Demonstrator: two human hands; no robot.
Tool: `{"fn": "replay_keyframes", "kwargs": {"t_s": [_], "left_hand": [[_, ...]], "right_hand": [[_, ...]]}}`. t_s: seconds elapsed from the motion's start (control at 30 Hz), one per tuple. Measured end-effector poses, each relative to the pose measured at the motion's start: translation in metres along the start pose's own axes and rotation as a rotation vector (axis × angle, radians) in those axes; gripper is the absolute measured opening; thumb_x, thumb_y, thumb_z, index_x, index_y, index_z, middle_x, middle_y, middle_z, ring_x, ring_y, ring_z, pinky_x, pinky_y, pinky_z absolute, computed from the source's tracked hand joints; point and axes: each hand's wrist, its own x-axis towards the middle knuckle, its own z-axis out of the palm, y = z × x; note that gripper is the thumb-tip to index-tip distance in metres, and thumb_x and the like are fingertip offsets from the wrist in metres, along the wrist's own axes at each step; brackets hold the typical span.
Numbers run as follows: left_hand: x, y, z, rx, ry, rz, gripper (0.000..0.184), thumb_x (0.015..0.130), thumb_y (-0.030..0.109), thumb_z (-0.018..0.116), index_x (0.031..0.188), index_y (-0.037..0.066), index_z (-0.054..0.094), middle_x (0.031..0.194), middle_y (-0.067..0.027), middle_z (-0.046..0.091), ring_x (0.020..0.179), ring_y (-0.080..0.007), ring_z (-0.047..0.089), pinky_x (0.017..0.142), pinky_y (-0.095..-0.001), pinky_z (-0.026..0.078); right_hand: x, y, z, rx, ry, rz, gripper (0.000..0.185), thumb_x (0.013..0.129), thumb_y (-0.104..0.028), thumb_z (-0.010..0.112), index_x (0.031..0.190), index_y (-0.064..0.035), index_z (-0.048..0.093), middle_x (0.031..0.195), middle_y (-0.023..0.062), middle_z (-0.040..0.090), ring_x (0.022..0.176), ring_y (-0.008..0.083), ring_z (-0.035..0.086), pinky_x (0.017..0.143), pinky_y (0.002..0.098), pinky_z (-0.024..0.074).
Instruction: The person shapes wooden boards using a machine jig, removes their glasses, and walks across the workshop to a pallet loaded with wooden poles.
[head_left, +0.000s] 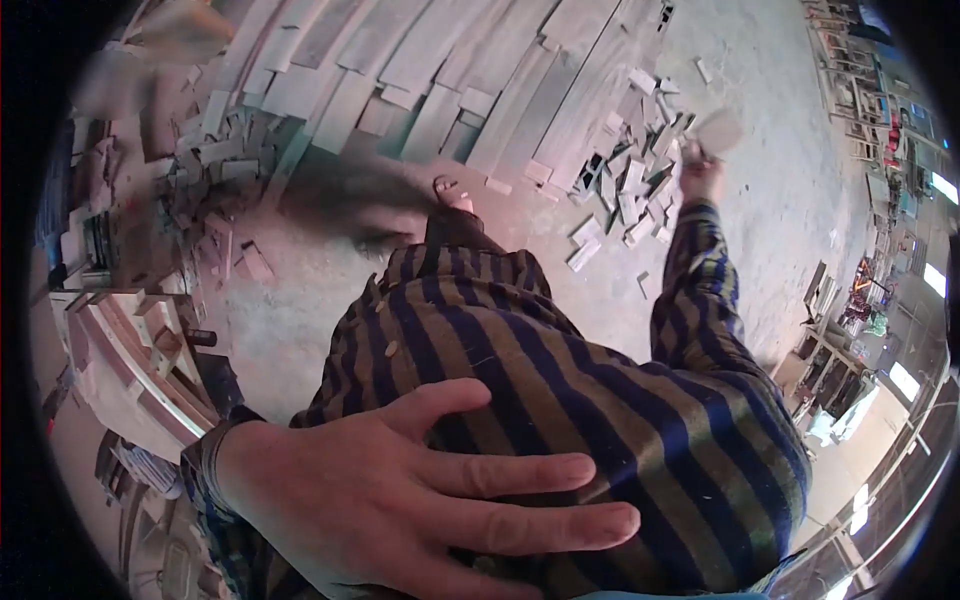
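Observation:
My left hand (415, 495) is spread in front of my striped shirt (560, 380), back of the hand up, fingers apart and holding nothing. Whether it touches the cloth I cannot tell. Stretched out to the upper right, my right hand (703, 175) is closed around a pale, flat piece (718, 132), blurred, that looks like wood. Below and left of that hand, a loose pile of short wood offcuts (632, 180) lies on the concrete floor. Part of my foot (455, 194) shows beyond the shirt's hem.
Long boards (420, 60) lie in rows on the floor ahead. More scraps (235, 150) are scattered on the left. A curved wooden frame (135, 355) stands at the lower left. Wooden racks and shelving (850, 100) line the far right side.

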Motion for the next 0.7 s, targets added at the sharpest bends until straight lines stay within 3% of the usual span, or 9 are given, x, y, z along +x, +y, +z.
{"fn": "replay_keyframes", "kwargs": {"t_s": [0.07,0.13,0.27,0.3,0.4,0.53,0.6,0.67,0.7], "left_hand": [[0.015,-0.01,-0.013,0.073,0.062,0.202,0.027,0.085,0.041,0.05,0.087,0.019,0.064,0.128,-0.0073,0.05,0.127,-0.0241,0.038,0.106,-0.0481,0.003],[0.021,-0.008,-0.031,0.093,0.02,0.232,0.034,0.085,0.044,0.049,0.071,0.014,0.056,0.123,-0.0097,0.054,0.127,-0.0262,0.037,0.105,-0.048,0.003],[-0.01,-0.033,0.0,-0.041,0.146,-0.061,0.045,0.085,0.049,0.047,0.113,0.014,0.055,0.13,-0.0128,0.047,0.124,-0.0301,0.04,0.106,-0.0496,0.01],[-0.024,-0.051,0.0,-0.017,0.491,-0.236,0.039,0.088,0.04,0.046,0.111,0.01,0.055,0.129,-0.014,0.047,0.12,-0.0266,0.042,0.102,-0.0445,0.022],[-0.1,-0.11,0.022,0.101,0.967,-0.858,0.029,0.091,0.022,0.049,0.113,0.004,0.054,0.126,-0.0103,0.048,0.118,-0.0217,0.044,0.099,-0.0312,0.031],[-0.228,-0.164,0.167,0.055,0.59,-1.588,0.038,0.088,0.032,0.053,0.113,0.003,0.053,0.108,-0.014,0.059,0.103,-0.0224,0.056,0.088,-0.0301,0.041],[-0.233,-0.155,0.223,-0.194,0.282,-1.788,0.042,0.087,0.036,0.053,0.113,0.003,0.053,0.107,-0.014,0.06,0.102,-0.025,0.056,0.087,-0.0314,0.042],[-0.246,-0.148,0.303,-0.416,0.687,-1.634,0.042,0.088,0.038,0.05,0.11,0.003,0.054,0.107,-0.0144,0.061,0.101,-0.0243,0.057,0.084,-0.0325,0.043],[-0.24,-0.148,0.308,-0.425,0.694,-1.639,0.042,0.088,0.038,0.05,0.11,0.003,0.054,0.107,-0.0144,0.061,0.101,-0.0243,0.057,0.084,-0.0325,0.043]], "right_hand": [[-0.025,-0.039,0.012,0.128,0.355,0.06,0.045,0.092,-0.037,0.037,0.11,0.0023,0.048,0.102,0.0147,0.057,0.088,0.0324,0.059,0.075,0.039,0.0489],[0.004,-0.029,-0.026,-0.108,0.324,0.163,0.044,0.093,-0.036,0.035,0.118,-0.0014,0.043,0.099,0.014,0.057,0.091,0.0335,0.058,0.077,0.0406,0.0483],[-0.033,0.053,-0.01,-0.399,-0.063,0.574,0.041,0.092,-0.027,0.038,0.123,-0.0006,0.038,0.117,0.0175,0.048,0.102,0.0343,0.053,0.085,0.0421,0.0455],[-0.045,0.081,0.01,-0.459,-0.182,0.673,0.04,0.092,-0.024,0.038,0.125,-0.0004,0.037,0.121,0.0184,0.046,0.105,0.0345,0.052,0.087,0.0425,0.0447],[-0.084,0.14,0.084,-0.715,-0.414,0.818,0.045,0.091,-0.027,0.044,0.129,-0.0045,0.035,0.123,0.0187,0.044,0.105,0.0346,0.053,0.087,0.0451,0.0434],[-0.1,0.18,0.152,-0.713,-0.479,0.947,0.058,0.085,-0.024,0.057,0.134,-0.006,0.032,0.132,0.0179,0.04,0.112,0.0328,0.049,0.093,0.0419,0.0409],[-0.102,0.176,0.166,-1.271,-1.197,0.251,0.059,0.08,-0.035,0.059,0.127,-0.0052,0.039,0.119,0.013,0.05,0.105,0.0278,0.052,0.091,0.0395,0.0424],[-0.102,0.174,0.179,-1.593,-1.424,-0.256,0.056,0.079,-0.033,0.057,0.125,-0.0059,0.041,0.11,0.01,0.056,0.099,0.0255,0.055,0.086,0.0375,0.0452],[-0.102,0.177,0.182,-1.767,-1.44,-0.471,0.052,0.081,-0.028,0.054,0.126,-0.0069,0.041,0.105,0.0087,0.058,0.095,0.0249,0.057,0.082,0.0363,0.0475]]}}
